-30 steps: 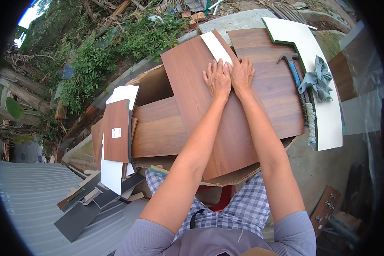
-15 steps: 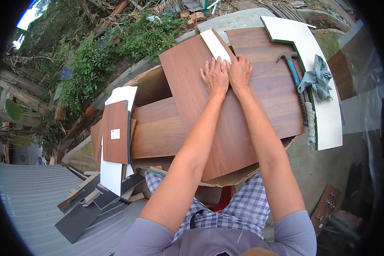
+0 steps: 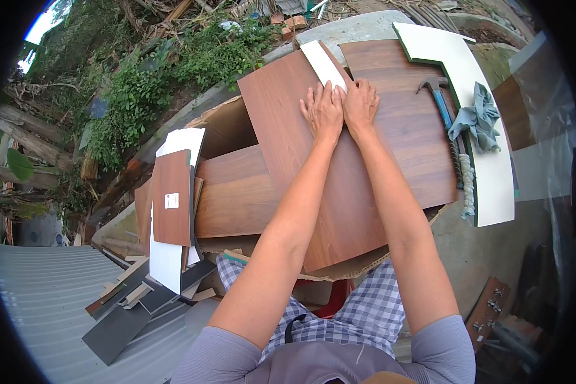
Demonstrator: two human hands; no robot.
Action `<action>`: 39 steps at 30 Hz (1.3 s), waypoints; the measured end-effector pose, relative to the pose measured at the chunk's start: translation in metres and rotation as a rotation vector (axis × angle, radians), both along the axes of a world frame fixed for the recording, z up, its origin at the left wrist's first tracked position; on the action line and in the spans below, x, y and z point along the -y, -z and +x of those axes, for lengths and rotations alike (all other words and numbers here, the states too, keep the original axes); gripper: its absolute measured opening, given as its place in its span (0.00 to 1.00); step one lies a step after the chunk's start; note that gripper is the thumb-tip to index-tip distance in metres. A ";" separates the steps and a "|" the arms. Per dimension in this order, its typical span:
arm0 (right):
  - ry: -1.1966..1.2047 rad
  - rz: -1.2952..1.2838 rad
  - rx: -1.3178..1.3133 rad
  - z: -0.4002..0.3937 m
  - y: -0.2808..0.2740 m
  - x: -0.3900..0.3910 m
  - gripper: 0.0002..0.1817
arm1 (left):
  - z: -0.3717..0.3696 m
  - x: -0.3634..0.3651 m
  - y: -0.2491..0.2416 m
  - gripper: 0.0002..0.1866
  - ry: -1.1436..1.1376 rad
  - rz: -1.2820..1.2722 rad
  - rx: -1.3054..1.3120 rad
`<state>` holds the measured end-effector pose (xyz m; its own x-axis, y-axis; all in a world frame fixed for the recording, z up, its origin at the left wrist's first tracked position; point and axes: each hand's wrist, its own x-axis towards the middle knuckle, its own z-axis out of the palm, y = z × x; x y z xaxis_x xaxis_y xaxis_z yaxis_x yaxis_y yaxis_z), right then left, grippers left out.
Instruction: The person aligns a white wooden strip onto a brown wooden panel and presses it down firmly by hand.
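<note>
A brown wood-grain board (image 3: 281, 102) lies at a slant in front of me, over other boards. On its far part rests a narrow white strip (image 3: 321, 62), pointing away from me. My left hand (image 3: 323, 114) lies flat on the brown board, fingers spread, its index finger and thumb against the near end of the strip. Right beside it, my right hand (image 3: 361, 105) presses down at the strip's other side, fingers slightly bent over the board's edge. Both thumbs come close together at the strip, whose near end is hidden under the hands.
A claw hammer (image 3: 441, 105) and a crumpled grey-blue cloth (image 3: 479, 120) lie at the right, near a white notched panel (image 3: 493, 185). Stacked panels (image 3: 173, 169) stand at the left. Beneath the boards is an opened cardboard box (image 3: 227, 125). Dark offcuts (image 3: 118, 329) lie on corrugated metal.
Both hands have shifted very slightly away from me along the white strip. Otherwise the boards and tools look the same.
</note>
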<state>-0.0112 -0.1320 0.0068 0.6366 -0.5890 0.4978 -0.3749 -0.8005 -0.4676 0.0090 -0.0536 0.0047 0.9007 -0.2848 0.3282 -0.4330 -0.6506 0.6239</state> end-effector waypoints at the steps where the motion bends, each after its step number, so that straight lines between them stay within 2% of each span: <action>1: 0.001 0.000 0.000 0.000 0.000 0.000 0.15 | 0.000 0.000 0.000 0.24 -0.004 -0.009 0.016; 25: 0.029 -0.045 -0.017 0.006 -0.002 0.002 0.15 | 0.002 0.001 0.002 0.25 -0.021 0.001 -0.005; 27: 0.027 0.010 -0.126 0.006 -0.005 0.002 0.18 | 0.002 0.002 0.002 0.25 -0.023 -0.003 -0.009; 31: 0.020 0.025 -0.117 0.006 -0.005 0.002 0.18 | 0.001 0.002 0.002 0.25 -0.030 -0.016 -0.015; 33: 0.030 -0.014 -0.025 0.008 -0.003 0.001 0.16 | 0.001 0.002 0.003 0.25 -0.029 -0.016 -0.013; 39: 0.039 -0.025 -0.034 0.009 -0.003 0.002 0.16 | 0.002 0.002 0.004 0.25 -0.031 -0.029 -0.012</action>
